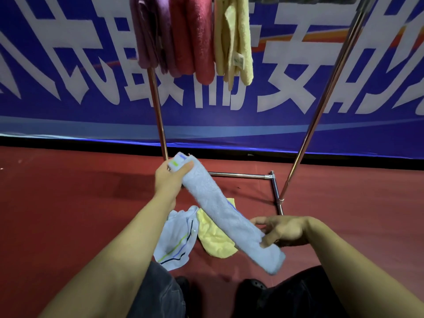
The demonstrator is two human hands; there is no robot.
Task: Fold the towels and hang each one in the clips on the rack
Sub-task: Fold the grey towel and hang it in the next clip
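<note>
I've got the folded blue towel (226, 213) slanting far-left to near-right, left hand (168, 180) pinching its far end nearest the rack (321, 106), right hand (283, 230) curled round the near end, towels hanging overhead.

We note a blue banner (68, 65) with large white characters along the rear, a red floor (68, 191) beneath, and dark trousers (160, 294) at the lower edge.

Bare forearms, no sleeves in sight, no watch or rings on the left hand (168, 180) or right hand (283, 230). Dark trousers (160, 292) below, and black shoes (252, 286) peeking out.
</note>
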